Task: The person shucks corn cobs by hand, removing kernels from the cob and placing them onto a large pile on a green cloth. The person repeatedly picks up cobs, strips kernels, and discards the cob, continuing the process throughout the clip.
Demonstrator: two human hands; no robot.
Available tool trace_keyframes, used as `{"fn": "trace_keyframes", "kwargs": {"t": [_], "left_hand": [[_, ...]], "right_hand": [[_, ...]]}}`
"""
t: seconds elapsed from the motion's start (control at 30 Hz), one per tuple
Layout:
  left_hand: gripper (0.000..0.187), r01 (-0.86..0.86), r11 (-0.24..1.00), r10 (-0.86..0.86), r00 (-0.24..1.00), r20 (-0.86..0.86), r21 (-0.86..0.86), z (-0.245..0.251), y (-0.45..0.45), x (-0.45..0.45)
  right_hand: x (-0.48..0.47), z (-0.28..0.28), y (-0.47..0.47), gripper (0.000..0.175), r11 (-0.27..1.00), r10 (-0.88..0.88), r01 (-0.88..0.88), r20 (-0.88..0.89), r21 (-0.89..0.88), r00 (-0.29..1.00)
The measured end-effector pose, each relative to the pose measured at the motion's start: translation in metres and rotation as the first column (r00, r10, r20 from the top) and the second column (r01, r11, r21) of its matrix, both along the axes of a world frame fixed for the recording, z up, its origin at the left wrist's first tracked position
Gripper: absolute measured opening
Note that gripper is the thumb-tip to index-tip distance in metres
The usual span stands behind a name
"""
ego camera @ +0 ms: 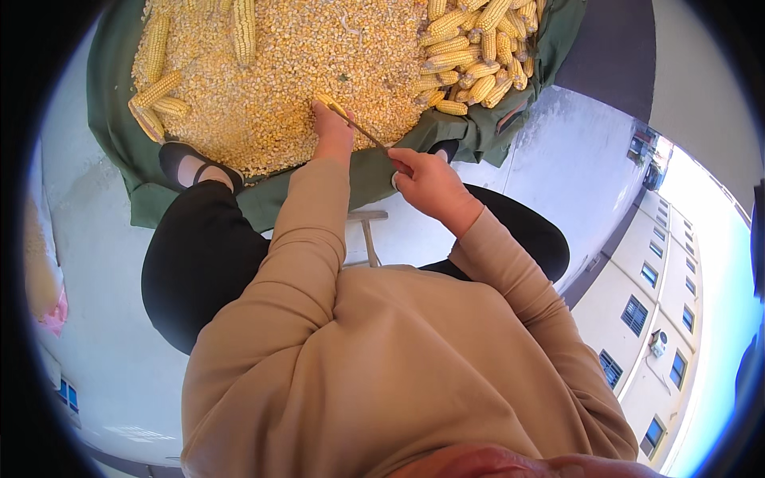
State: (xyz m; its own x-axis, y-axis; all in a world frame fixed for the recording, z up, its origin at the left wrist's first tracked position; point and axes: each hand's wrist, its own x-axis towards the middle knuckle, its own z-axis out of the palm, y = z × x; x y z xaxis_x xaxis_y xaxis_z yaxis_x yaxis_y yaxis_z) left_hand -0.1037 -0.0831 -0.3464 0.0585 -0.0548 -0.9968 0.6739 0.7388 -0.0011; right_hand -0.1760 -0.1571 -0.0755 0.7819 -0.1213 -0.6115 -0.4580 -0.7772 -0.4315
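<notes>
My left hand [333, 126] grips an ear of corn [327, 101], which is mostly hidden by the fingers and points away from me. A thin dark rod-like tool [369, 136] runs from my right hand [431, 184] to that ear, its far end lying against the yellow kernels. The fingers of my right hand are closed around the tool's near end, so its handle is hidden. Below both hands spreads a thick layer of loose corn kernels [281, 113] on a green cloth [370, 185].
Whole ears of corn [478, 51] are heaped at the right of the kernels. Several more ears [156, 89] lie at the left. My shoe [179, 161] rests on the cloth's near edge. A small wooden stool [369, 224] shows between my legs on the pale concrete floor [95, 269].
</notes>
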Motion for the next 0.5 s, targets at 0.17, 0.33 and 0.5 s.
{"fn": "trace_keyframes", "kwargs": {"t": [0.17, 0.33, 0.5], "left_hand": [[0.051, 0.033, 0.999, -0.033, 0.999, 0.008, 0.009, 0.013, -0.002, 0.001], [0.052, 0.070, 0.998, -0.070, 0.998, -0.002, 0.000, 0.014, 0.000, 0.006], [0.051, 0.023, 0.999, -0.021, 0.999, 0.049, -0.028, -0.005, 0.000, 0.006]], "right_hand": [[0.016, 0.001, 0.013, 0.032, 0.997, 0.042, -0.045, -0.054, -0.059, 0.998], [0.026, -0.006, 0.003, 0.033, 0.998, 0.044, -0.046, -0.063, -0.033, 0.997], [0.045, -0.020, 0.019, 0.034, 0.985, 0.104, -0.128, -0.192, -0.115, 0.976]]}}
